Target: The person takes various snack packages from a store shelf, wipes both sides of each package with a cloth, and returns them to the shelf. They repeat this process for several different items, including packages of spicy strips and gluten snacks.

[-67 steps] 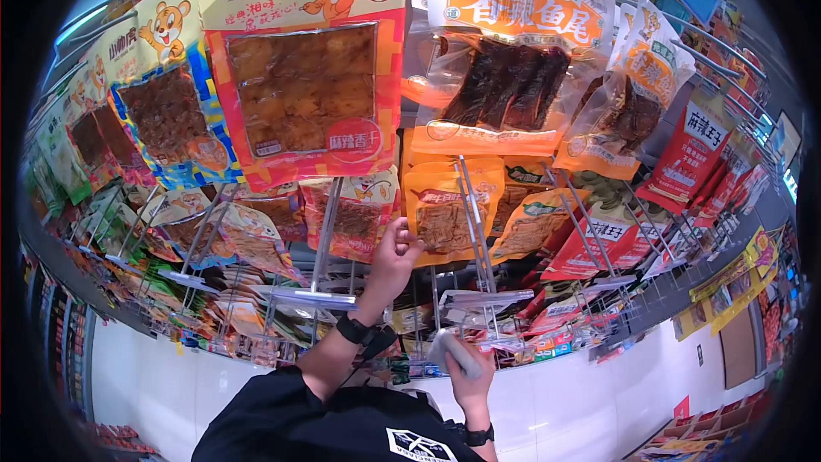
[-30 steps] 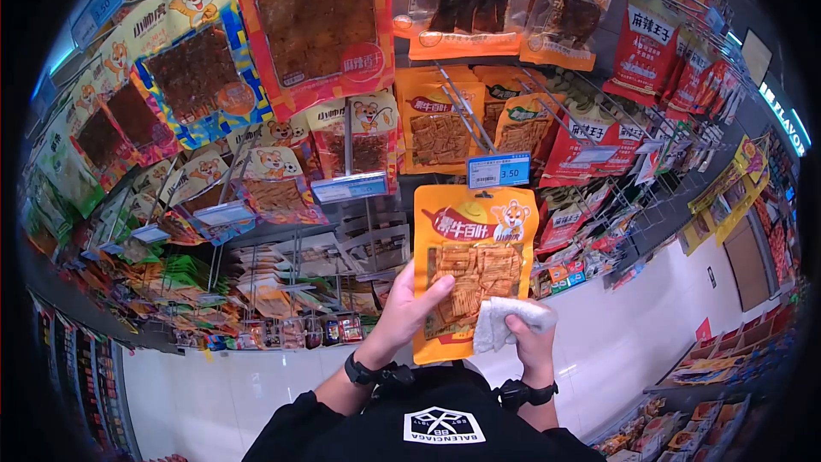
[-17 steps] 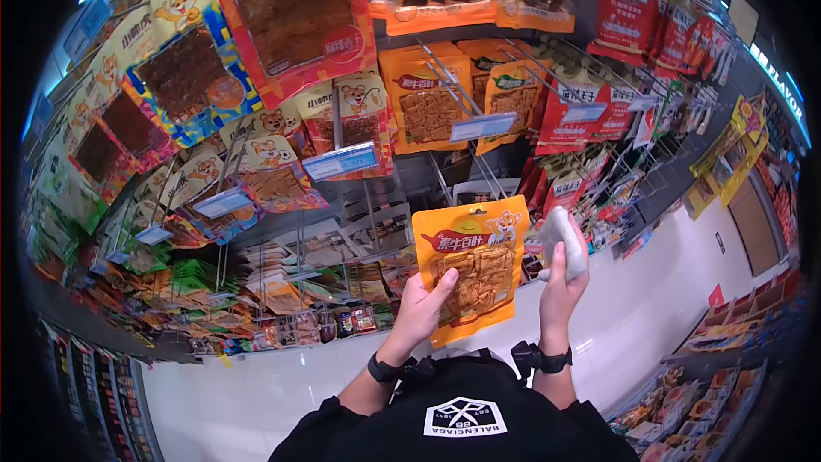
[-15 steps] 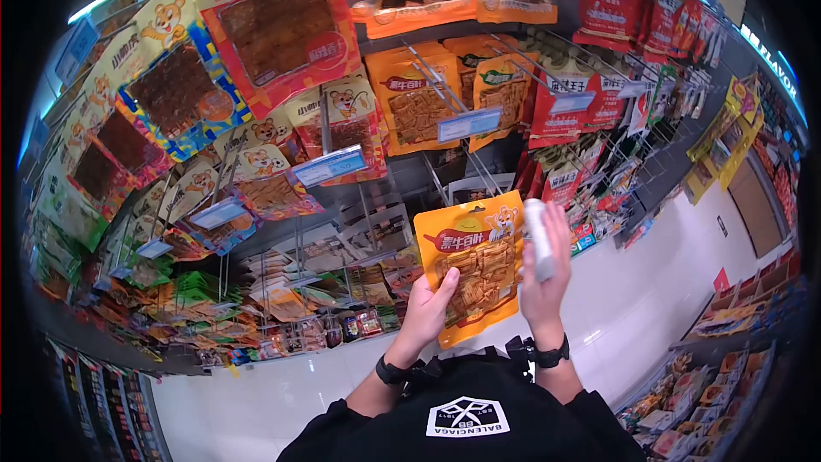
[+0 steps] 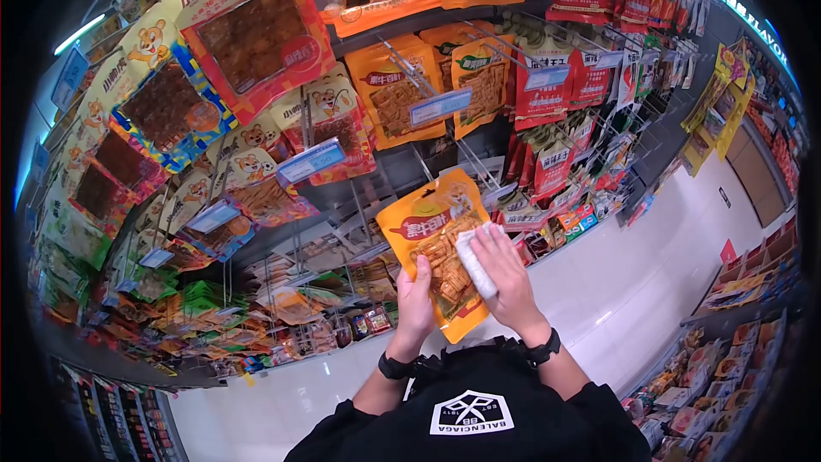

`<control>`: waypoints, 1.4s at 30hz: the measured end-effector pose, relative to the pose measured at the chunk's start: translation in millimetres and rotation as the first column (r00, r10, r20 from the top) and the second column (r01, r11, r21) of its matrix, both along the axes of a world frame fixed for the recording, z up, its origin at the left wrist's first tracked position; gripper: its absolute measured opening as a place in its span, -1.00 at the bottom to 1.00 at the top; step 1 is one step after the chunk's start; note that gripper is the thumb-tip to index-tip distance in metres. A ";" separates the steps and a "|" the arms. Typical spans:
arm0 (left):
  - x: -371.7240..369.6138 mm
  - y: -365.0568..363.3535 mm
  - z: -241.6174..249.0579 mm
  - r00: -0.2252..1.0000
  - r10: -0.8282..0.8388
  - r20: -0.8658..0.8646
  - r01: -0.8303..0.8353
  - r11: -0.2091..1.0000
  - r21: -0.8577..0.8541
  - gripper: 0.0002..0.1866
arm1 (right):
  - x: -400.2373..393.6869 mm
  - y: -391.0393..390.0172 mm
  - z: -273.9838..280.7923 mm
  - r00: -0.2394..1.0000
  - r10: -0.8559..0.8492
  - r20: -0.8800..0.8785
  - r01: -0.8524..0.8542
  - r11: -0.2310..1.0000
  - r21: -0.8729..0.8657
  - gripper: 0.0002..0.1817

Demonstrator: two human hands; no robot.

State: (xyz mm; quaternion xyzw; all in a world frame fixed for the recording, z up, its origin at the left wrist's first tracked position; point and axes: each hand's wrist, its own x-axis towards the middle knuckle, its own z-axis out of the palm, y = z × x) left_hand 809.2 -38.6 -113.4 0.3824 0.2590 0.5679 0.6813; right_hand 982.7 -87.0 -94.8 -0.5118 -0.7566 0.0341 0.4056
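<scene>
Left hand (image 5: 414, 301): I see it closed on the orange packet (image 5: 445, 278), the thumb laid over the front along the lower left edge and the other fingers mostly hidden behind. The packet lies above and to the right of this grip in my head view, so that its greater part extends beyond the thumb. Right hand (image 5: 510, 284): open and nearly flat, fingers straight and close together, resting on a folded white cloth (image 5: 475, 263); I cannot tell where its thumb sits. The cloth touches the right part of the packet's front, between palm and packet.

Packet orientation: the printed face is turned up towards my camera. The long axis runs obliquely, the end with the hanging hole (image 5: 429, 193) pointing away from the body and leaning left, the opposite end pointing towards the black shirt (image 5: 385, 441) and to the right.

Surroundings: I note a dark band on each wrist. Beyond the packet's upper end, similar orange packets (image 5: 395, 98) hang on metal hooks behind a blue-and-white price label (image 5: 440, 108). Red packets (image 5: 542, 90) hang to their right; a large red-edged packet (image 5: 256, 43) hangs to their upper left. Pale floor (image 5: 616, 316) shows at lower right.
</scene>
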 end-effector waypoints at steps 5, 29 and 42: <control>1.6 -21.1 -15.6 0.874 -0.200 -0.443 0.267 0.959 0.095 -0.57 | -11.4 12.4 20.9 0.970 -0.095 -0.222 0.108 0.993 0.046 -0.33; -65.8 0.1 -4.8 0.962 0.181 0.206 -0.155 0.978 -0.137 -0.46 | 3.9 9.3 -55.0 0.436 -0.243 -0.867 -0.016 0.961 -0.277 -0.66; -52.5 12.4 -23.3 0.945 0.121 -0.303 -0.103 0.992 0.076 -0.45 | -9.4 6.3 -27.9 0.249 -0.099 -0.963 -0.408 0.891 -0.197 -0.56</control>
